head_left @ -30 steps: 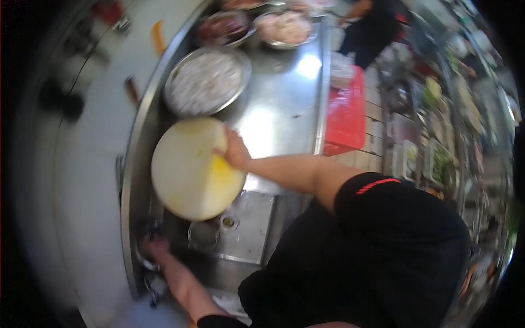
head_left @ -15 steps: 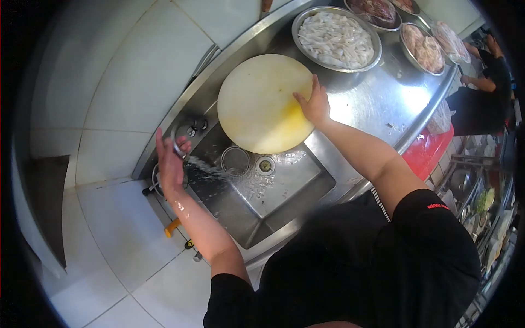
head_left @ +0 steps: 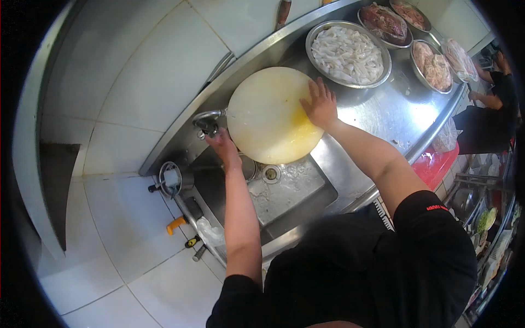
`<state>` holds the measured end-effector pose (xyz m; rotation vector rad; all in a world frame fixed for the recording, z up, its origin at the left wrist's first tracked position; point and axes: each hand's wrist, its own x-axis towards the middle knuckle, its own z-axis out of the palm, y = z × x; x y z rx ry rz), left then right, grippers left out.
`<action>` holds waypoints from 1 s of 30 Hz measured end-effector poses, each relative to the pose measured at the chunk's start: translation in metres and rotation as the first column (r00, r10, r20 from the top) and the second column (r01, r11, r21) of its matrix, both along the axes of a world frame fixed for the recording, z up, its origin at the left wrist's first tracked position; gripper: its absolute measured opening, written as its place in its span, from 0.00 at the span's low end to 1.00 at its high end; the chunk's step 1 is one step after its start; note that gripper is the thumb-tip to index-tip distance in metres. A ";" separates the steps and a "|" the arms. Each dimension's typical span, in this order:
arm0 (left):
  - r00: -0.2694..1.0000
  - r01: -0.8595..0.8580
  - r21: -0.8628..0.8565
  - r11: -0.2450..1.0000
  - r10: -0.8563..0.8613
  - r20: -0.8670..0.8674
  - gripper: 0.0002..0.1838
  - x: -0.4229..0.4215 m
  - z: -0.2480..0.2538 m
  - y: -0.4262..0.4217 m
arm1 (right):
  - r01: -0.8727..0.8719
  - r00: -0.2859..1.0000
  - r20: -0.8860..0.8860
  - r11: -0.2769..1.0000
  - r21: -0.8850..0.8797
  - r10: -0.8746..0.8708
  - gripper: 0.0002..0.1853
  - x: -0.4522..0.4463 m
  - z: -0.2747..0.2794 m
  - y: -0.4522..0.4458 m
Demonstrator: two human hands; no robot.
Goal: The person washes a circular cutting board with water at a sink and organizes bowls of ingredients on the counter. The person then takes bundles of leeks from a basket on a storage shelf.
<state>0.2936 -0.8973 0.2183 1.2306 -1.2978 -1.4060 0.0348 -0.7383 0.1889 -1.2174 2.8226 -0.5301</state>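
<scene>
The round board (head_left: 273, 112), yellow-stained on one side, is by the wall-side edge of the desk (head_left: 377, 117), overhanging the sink (head_left: 328, 191). The right hand (head_left: 321, 107) presses on it with spread fingers, its grip released. The left hand (head_left: 224, 148) has its fingertips at the faucet (head_left: 208, 116), though from here I can't tell whether that grip is closed. Beyond the board sits a metal bowl (head_left: 350, 85) of pale strips; bowls of meat (head_left: 436, 71) stand toward the desk's far corner.

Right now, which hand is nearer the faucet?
Left: the left hand is right at the faucet, while the right hand is farther off, on the opposite edge of the board.
</scene>
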 end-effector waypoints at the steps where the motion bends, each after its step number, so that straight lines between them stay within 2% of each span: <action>1: 0.980 0.008 0.007 1.000 -0.009 0.198 0.42 0.008 -0.031 0.007 | 0.010 1.000 -0.003 1.000 -0.008 -0.010 0.42 -0.001 0.000 -0.002; 2: 0.922 0.010 0.012 1.000 -0.013 0.387 0.39 0.011 -0.061 0.012 | -0.051 0.996 -0.068 0.996 0.074 0.056 0.41 -0.003 0.001 -0.004; 3: 0.972 0.141 0.030 0.990 -0.144 0.184 0.35 0.008 -0.081 0.017 | -0.105 0.984 -0.128 0.982 0.157 0.126 0.40 -0.004 0.003 -0.008; 4: 0.990 0.102 0.083 0.991 -0.109 0.092 0.38 0.002 -0.067 0.031 | -0.131 0.979 -0.135 0.978 0.164 0.154 0.40 -0.004 0.004 -0.015; 5: 0.989 0.112 0.069 0.991 -0.118 0.089 0.38 0.000 -0.056 0.034 | -0.121 0.980 -0.142 0.981 0.152 0.143 0.40 -0.002 0.002 -0.026; 7: 0.963 0.070 0.236 0.969 -0.128 0.238 0.40 -0.003 -0.044 0.039 | -0.126 0.969 -0.201 0.988 0.088 0.142 0.39 0.004 -0.005 -0.054; 8: 0.967 0.066 0.222 0.973 -0.117 0.227 0.40 -0.004 -0.048 0.039 | -0.129 0.957 -0.236 0.978 0.166 0.166 0.40 0.011 -0.001 -0.069; 10: 0.933 0.098 0.212 0.972 -0.164 0.320 0.41 -0.004 -0.058 0.040 | -0.328 0.910 -0.177 0.911 0.251 0.376 0.39 0.030 0.003 -0.101; 11: 0.937 0.093 0.199 0.976 -0.153 0.313 0.41 -0.006 -0.060 0.042 | -0.295 0.910 -0.244 0.938 0.182 0.334 0.36 0.048 -0.006 -0.119; 12: 0.943 0.101 0.188 0.977 -0.154 0.294 0.41 -0.007 -0.063 0.044 | -0.368 0.873 -0.246 0.900 0.234 0.421 0.35 0.063 -0.014 -0.137; 13: 0.947 0.114 0.181 0.977 -0.162 0.278 0.42 -0.008 -0.068 0.047 | -0.432 0.868 -0.214 0.894 0.115 0.447 0.34 0.082 -0.021 -0.149; 14: 0.950 0.075 0.200 0.977 -0.131 0.282 0.41 -0.007 -0.080 0.049 | -0.611 0.791 0.050 0.780 0.138 0.610 0.33 0.091 -0.008 -0.150; 15: 0.951 0.084 0.202 0.976 -0.140 0.277 0.41 -0.008 -0.080 0.053 | -0.603 0.796 0.047 0.784 0.144 0.604 0.33 0.100 -0.008 -0.150; 17: 0.978 0.125 0.180 0.976 -0.151 0.144 0.40 -0.011 -0.071 0.060 | -0.698 0.688 0.147 0.704 -0.134 0.711 0.34 0.111 -0.010 -0.142; 18: 0.985 0.137 0.242 0.961 -0.157 0.066 0.38 -0.009 -0.067 0.064 | -0.694 0.693 0.150 0.709 -0.126 0.705 0.34 0.105 -0.014 -0.133; 20: 0.986 0.137 0.210 0.968 -0.153 0.062 0.37 -0.012 -0.056 0.068 | -0.665 0.745 0.044 0.747 -0.030 0.665 0.36 0.080 -0.010 -0.093; 21: 0.988 0.130 0.174 0.976 -0.142 0.061 0.36 -0.013 -0.054 0.069 | -0.587 0.808 0.037 0.809 -0.022 0.588 0.38 0.065 -0.004 -0.071; 22: 0.992 0.086 0.191 0.978 -0.102 0.075 0.37 -0.014 -0.053 0.070 | -0.516 0.856 -0.015 0.855 0.050 0.517 0.38 0.046 -0.008 -0.057; 23: 0.994 0.072 0.203 0.976 -0.088 0.067 0.37 -0.016 -0.053 0.070 | -0.396 0.918 0.017 0.910 0.123 0.397 0.39 0.030 -0.001 -0.044; 24: 0.994 0.095 0.173 0.980 -0.103 0.038 0.37 -0.015 -0.052 0.070 | -0.357 0.922 -0.050 0.891 0.279 0.385 0.39 0.014 0.021 -0.029; 25: 0.993 0.119 0.138 0.983 -0.122 0.010 0.37 -0.013 -0.053 0.070 | -0.304 0.935 -0.080 0.898 0.317 0.345 0.39 0.001 0.028 -0.018; 29: 0.990 0.138 0.115 0.984 -0.142 0.020 0.38 -0.012 -0.062 0.070 | -0.177 0.976 -0.096 0.970 0.164 0.194 0.40 -0.017 0.012 -0.030; 30: 0.992 0.120 0.139 0.983 -0.125 0.026 0.38 -0.013 -0.061 0.072 | -0.166 0.970 -0.165 0.983 0.074 0.176 0.39 -0.016 0.003 -0.046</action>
